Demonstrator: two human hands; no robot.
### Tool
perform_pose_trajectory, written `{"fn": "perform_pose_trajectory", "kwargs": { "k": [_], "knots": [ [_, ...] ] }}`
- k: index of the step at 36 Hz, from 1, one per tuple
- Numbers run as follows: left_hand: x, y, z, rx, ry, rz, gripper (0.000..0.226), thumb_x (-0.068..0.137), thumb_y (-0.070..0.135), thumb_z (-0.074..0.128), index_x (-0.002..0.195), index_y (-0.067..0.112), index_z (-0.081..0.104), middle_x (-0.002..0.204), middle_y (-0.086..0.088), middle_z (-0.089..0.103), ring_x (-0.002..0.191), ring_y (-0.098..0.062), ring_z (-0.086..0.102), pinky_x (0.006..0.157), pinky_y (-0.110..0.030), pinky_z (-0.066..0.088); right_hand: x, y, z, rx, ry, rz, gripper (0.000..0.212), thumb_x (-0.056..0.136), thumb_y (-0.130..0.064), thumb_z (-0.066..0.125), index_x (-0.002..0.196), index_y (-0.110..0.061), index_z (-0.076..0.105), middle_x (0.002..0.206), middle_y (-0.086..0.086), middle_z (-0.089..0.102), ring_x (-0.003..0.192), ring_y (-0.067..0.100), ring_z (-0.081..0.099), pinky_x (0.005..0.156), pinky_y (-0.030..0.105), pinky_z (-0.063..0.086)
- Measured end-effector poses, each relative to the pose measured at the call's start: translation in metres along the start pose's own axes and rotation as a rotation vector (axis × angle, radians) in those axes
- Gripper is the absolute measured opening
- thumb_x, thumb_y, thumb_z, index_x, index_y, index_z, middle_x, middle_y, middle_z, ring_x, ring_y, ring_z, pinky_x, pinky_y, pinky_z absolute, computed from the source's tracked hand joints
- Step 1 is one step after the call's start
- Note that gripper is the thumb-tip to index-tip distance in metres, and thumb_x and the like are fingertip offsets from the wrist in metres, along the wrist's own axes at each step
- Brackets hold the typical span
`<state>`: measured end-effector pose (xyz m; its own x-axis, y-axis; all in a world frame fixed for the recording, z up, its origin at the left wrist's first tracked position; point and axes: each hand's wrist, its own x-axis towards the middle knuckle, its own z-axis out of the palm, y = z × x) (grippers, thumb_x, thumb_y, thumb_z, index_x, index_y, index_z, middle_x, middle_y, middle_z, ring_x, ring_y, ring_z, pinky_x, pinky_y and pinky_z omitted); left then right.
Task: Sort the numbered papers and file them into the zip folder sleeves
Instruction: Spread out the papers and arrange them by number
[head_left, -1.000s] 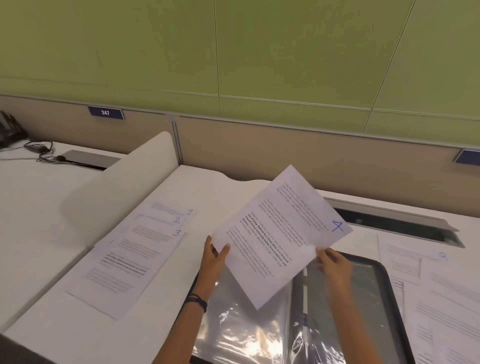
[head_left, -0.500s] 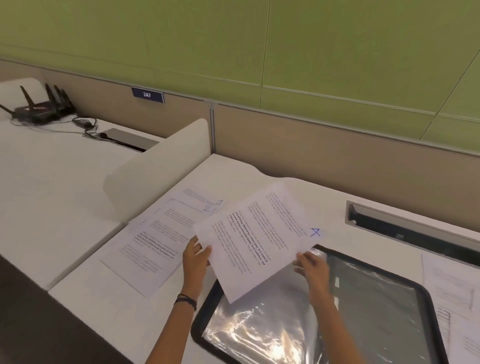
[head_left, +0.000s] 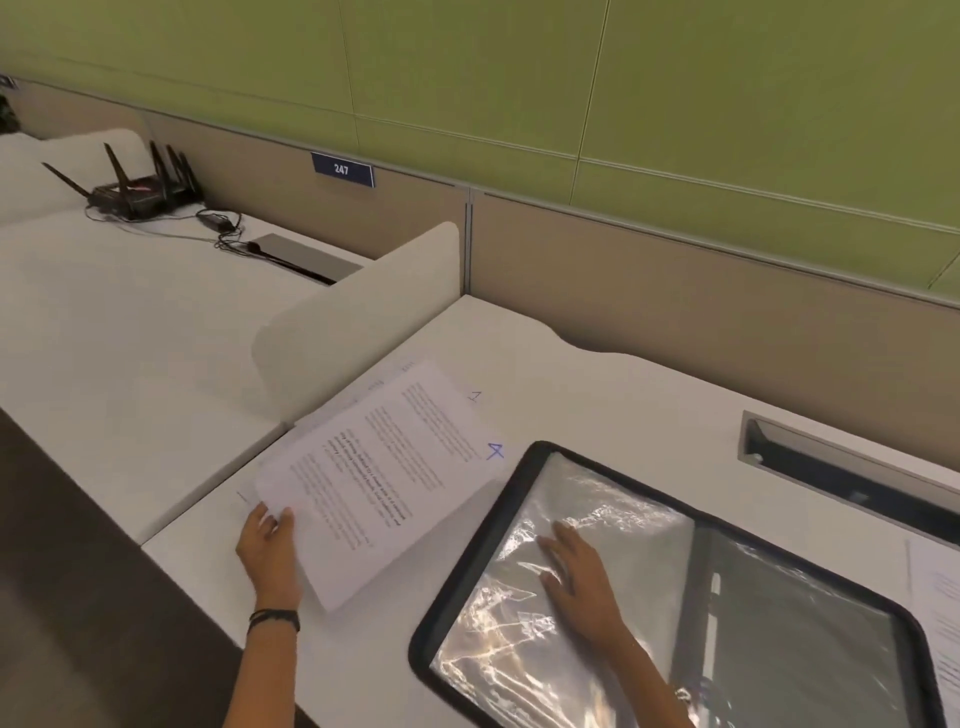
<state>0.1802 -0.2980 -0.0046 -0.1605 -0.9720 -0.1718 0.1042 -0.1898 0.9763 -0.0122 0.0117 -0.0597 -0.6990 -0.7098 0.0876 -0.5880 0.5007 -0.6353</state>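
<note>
White tabletop runs back to a beige partition, with open surface behind the zip folder and along the near edge between the two arms. On the left a low white divider fences off the neighbouring desk. A recessed cable slot cuts into the back right.

The folder lies open toward the front right, its black rim close to the near edge. The right hand lies flat on a clear plastic sleeve inside it, fingers straight and spread, holding nothing.

The left hand, a dark band at its wrist, pinches the near left corner of a printed sheet, thumb on top. That sheet sits tilted over a stack of papers just left of the folder, with one corner reaching over the folder's rim. A blue "4" is handwritten at its far right corner, and a faint "1" shows on a paper beyond it. The printed text is too small to read.

More papers lie at the right edge. A blue label on the partition reads "247". A black router with upright antennas stands on the next desk, beneath a green wall.
</note>
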Motion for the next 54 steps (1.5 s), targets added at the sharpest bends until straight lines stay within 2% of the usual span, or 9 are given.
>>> {"fn": "perform_pose_trajectory", "kwargs": {
  "k": [3, 7, 14, 31, 36, 41, 49, 52, 54],
  "knots": [
    [0.007, -0.003, -0.016, 0.022, 0.084, 0.007, 0.022, 0.093, -0.001, 0.052, 0.113, 0.005, 0.058, 0.094, -0.003, 0.062, 0.088, -0.020, 0.057, 0.071, -0.019, 0.053, 0.004, 0.003, 0.000, 0.013, 0.032, -0.007, 0.039, 0.089, -0.046, 0.038, 0.128, -0.048, 0.033, 0.148, -0.014, 0.024, 0.139, 0.007, 0.019, 0.116, 0.036, 0.018],
    [0.015, -0.009, -0.031, 0.065, 0.196, -0.074, 0.027, 0.093, -0.001, 0.053, 0.119, -0.006, 0.054, 0.104, -0.013, 0.058, 0.093, -0.021, 0.053, 0.093, -0.041, 0.048, 0.006, 0.004, 0.000, -0.006, 0.039, -0.004, 0.041, 0.089, -0.043, 0.041, 0.130, -0.037, 0.040, 0.146, -0.014, 0.025, 0.139, 0.010, 0.022, 0.116, 0.037, 0.019],
    [0.015, -0.012, -0.046, 0.129, 0.254, -0.108, 0.032, 0.094, 0.001, 0.052, 0.125, -0.007, 0.052, 0.122, -0.021, 0.058, 0.100, -0.026, 0.056, 0.094, -0.042, 0.046, 0.006, 0.000, -0.003, -0.052, 0.009, 0.017, 0.053, 0.088, -0.047, 0.035, 0.134, -0.024, 0.049, 0.149, -0.004, 0.031, 0.140, 0.016, 0.023, 0.115, 0.037, 0.018],
    [0.015, -0.006, -0.045, 0.116, 0.296, -0.122, 0.032, 0.095, 0.003, 0.050, 0.126, -0.005, 0.050, 0.127, -0.024, 0.055, 0.116, -0.037, 0.054, 0.098, -0.046, 0.045, 0.008, 0.006, -0.006, -0.110, -0.106, -0.005, 0.068, 0.081, -0.061, 0.019, 0.139, -0.029, 0.037, 0.149, -0.013, 0.013, 0.140, 0.005, 0.008, 0.114, 0.025, 0.002],
    [0.019, -0.009, -0.047, 0.108, 0.266, -0.128, 0.030, 0.094, 0.004, 0.052, 0.123, -0.003, 0.053, 0.124, -0.024, 0.057, 0.114, -0.037, 0.056, 0.097, -0.046, 0.045, 0.009, 0.009, -0.006, -0.087, -0.120, -0.019, 0.056, 0.080, -0.079, 0.010, 0.130, -0.058, 0.024, 0.149, -0.014, 0.013, 0.138, 0.000, 0.003, 0.116, 0.031, 0.006],
    [0.022, -0.009, -0.048, 0.142, 0.240, -0.107, 0.028, 0.093, -0.002, 0.051, 0.120, -0.006, 0.054, 0.122, -0.027, 0.057, 0.110, -0.036, 0.057, 0.095, -0.044, 0.045, 0.010, 0.007, -0.008, -0.131, -0.149, -0.001, 0.072, 0.080, -0.067, 0.015, 0.141, -0.032, 0.032, 0.150, -0.014, 0.010, 0.139, 0.001, 0.001, 0.113, 0.023, -0.002],
    [0.027, -0.002, -0.053, 0.208, 0.279, -0.064, 0.043, 0.094, 0.005, 0.054, 0.135, -0.001, 0.044, 0.135, -0.023, 0.049, 0.123, -0.036, 0.049, 0.102, -0.045, 0.041, 0.011, 0.011, -0.018, -0.148, -0.294, -0.020, 0.093, 0.064, -0.088, -0.009, 0.141, -0.041, 0.015, 0.152, -0.011, -0.006, 0.141, 0.004, -0.010, 0.110, 0.020, -0.010],
    [0.032, -0.003, -0.054, 0.322, 0.279, -0.005, 0.049, 0.094, 0.008, 0.054, 0.140, 0.001, 0.038, 0.143, -0.022, 0.040, 0.131, -0.038, 0.040, 0.107, -0.049, 0.036, 0.007, 0.007, -0.029, -0.224, -0.352, -0.059, 0.096, 0.071, -0.082, -0.001, 0.148, -0.026, 0.015, 0.155, -0.007, -0.006, 0.143, 0.011, -0.007, 0.110, 0.019, -0.009],
    [0.032, -0.004, -0.051, 0.426, 0.279, 0.055, 0.049, 0.095, 0.011, 0.053, 0.140, -0.002, 0.038, 0.143, -0.025, 0.037, 0.131, -0.041, 0.037, 0.108, -0.051, 0.033, 0.003, 0.000, -0.036, -0.284, -0.352, -0.070, 0.073, 0.089, -0.065, 0.021, 0.148, -0.022, 0.018, 0.157, -0.003, 0.000, 0.145, 0.016, -0.001, 0.110, 0.018, -0.004]
  ]
}}
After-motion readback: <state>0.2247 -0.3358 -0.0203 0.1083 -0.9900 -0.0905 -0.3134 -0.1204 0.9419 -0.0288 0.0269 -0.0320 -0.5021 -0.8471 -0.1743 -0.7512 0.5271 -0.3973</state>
